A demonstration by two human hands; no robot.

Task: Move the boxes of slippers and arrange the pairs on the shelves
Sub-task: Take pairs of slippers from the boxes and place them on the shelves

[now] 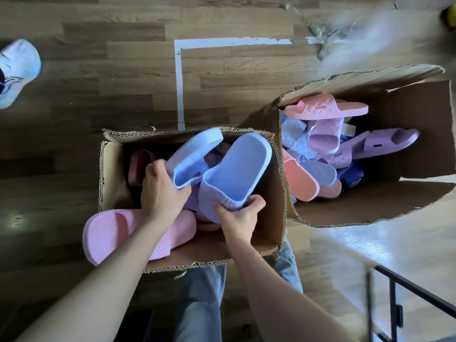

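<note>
Above the near box (108, 174), with left hand (162, 191) wrapped round the first blue slipper (190, 154) and right hand (238, 218) gripping the second blue slipper (237, 166) by its strap end, lift both straight up together; keep soles clear of the box rim and of the pink slipper (118, 233) overhanging its near-left corner

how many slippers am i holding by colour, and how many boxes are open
blue slippers held: 2, one in the left hand, one in the right hand
cardboard boxes: 2, near box and right box
total: 4
slippers in the boxes: too piled to count
</note>
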